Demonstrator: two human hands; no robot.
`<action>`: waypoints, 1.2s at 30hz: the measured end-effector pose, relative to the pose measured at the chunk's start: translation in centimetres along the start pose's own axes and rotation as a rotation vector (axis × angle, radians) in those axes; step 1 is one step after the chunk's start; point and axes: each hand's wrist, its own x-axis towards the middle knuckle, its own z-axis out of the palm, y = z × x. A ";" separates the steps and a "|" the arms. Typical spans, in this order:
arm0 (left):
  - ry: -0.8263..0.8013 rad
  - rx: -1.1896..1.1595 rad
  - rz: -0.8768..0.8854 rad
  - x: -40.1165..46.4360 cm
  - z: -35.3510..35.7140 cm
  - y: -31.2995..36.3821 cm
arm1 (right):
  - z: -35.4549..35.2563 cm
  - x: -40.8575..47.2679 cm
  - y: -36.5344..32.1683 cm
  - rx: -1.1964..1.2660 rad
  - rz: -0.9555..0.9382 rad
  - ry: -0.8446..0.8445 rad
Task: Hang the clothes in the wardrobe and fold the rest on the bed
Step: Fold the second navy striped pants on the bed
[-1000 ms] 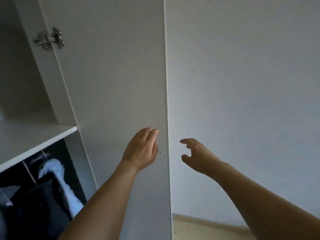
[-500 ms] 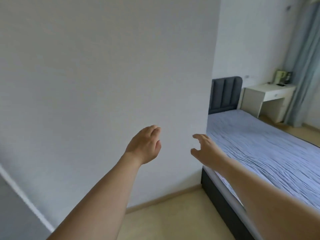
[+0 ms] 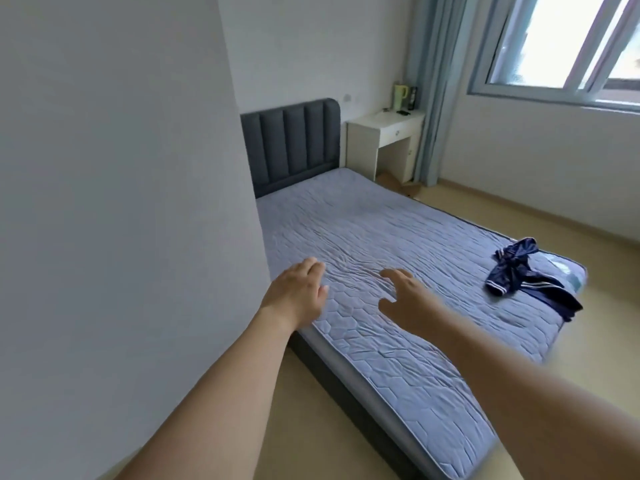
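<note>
At the near edge of the bed: both arms reach forward, empty, with the mattress below them.
Wall [image 3: 121, 202]: a pale panel fills the nine o'clock side; it stands close beside the left arm, so there is little room to swing that way.
Left hand [image 3: 298, 296]: held above the mattress edge, fingers straight and relaxed, holding nothing.
Bed [image 3: 363, 237]: quilted blue cover, wrinkled in the middle, running from the dark headboard [image 3: 291, 143] at twelve o'clock toward three o'clock.
Right hand [image 3: 407, 299]: just beside the left, fingers spread and loosely bent, gripping nothing.
Navy garment [image 3: 519, 275]: crumpled in a heap with white stripes showing, near the foot of the bed at about two o'clock, well apart from both hands.
Step, as I judge it: walk round to the garment and fold it there.
Doing it well: go toward two o'clock rather than lean across; lift the heap by two corners, shake it flat on the cover, then find the seams before folding, since slippery cloth will likely slide.
</note>
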 end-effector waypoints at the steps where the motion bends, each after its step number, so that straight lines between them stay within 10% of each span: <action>1: -0.032 -0.002 0.030 2.6 1.6 2.5 | -1.1 0.4 3.4 0.006 0.052 0.006; 17: -0.265 -0.111 0.244 27.5 16.7 42.0 | -21.7 -1.4 47.9 0.008 0.435 0.071; 36: -0.512 -0.186 -0.032 61.9 34.5 52.6 | -32.8 25.6 77.7 -0.046 0.451 -0.160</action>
